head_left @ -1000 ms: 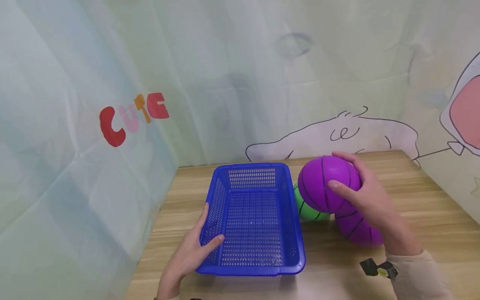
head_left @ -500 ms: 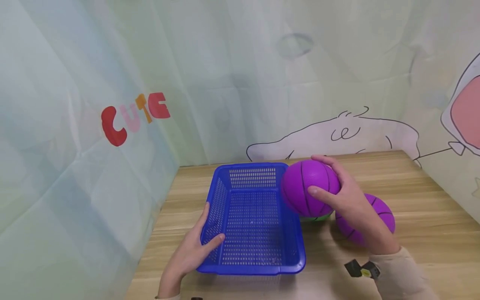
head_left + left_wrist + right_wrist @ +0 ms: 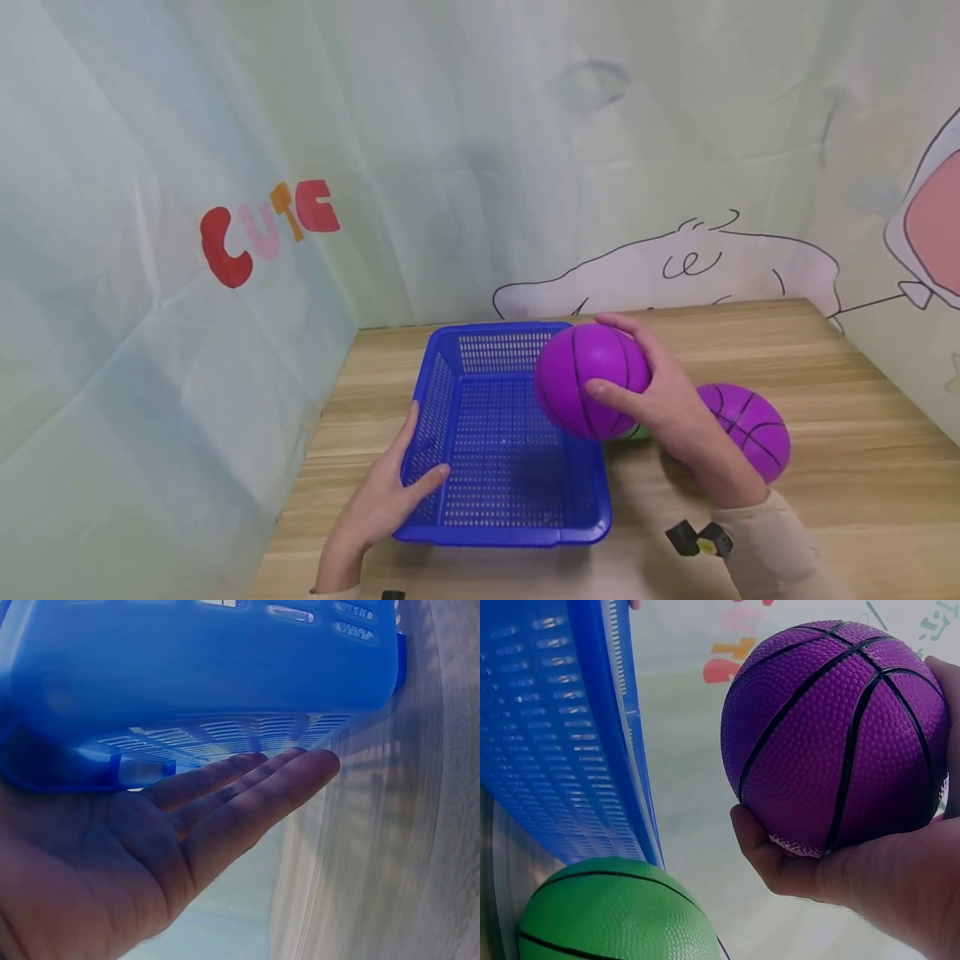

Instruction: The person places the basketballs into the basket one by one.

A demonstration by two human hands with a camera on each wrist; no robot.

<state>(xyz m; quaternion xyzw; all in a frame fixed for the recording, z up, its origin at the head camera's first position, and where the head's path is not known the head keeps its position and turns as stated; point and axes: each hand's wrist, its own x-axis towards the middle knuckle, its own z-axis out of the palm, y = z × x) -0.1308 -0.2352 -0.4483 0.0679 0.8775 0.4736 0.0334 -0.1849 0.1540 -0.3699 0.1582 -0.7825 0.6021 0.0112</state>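
Note:
A small purple basketball point(image 3: 588, 379) with black lines is gripped by my right hand point(image 3: 667, 404), thumb on the near side. It is held up over the right rim of a blue plastic basket point(image 3: 510, 536). In the right wrist view the purple ball point(image 3: 832, 742) hangs beside the basket wall point(image 3: 555, 712), above a green ball point(image 3: 619, 911). My left hand point(image 3: 382, 496) holds the basket's left side, thumb over the rim and inside. The left wrist view shows that hand's fingers point(image 3: 255, 799) lying fairly straight along the outer wall.
A second purple ball point(image 3: 750, 433) lies on the wooden table point(image 3: 847, 383), partly behind my right forearm. The green ball point(image 3: 636, 432) sits against the basket's right side, mostly hidden in the head view. Printed cloth walls point(image 3: 465, 208) border the table at the back and sides.
My right hand has carried the purple ball leftward, from above the green ball to over the basket's right rim. The other purple ball has shifted slightly right. My left hand stays on the basket.

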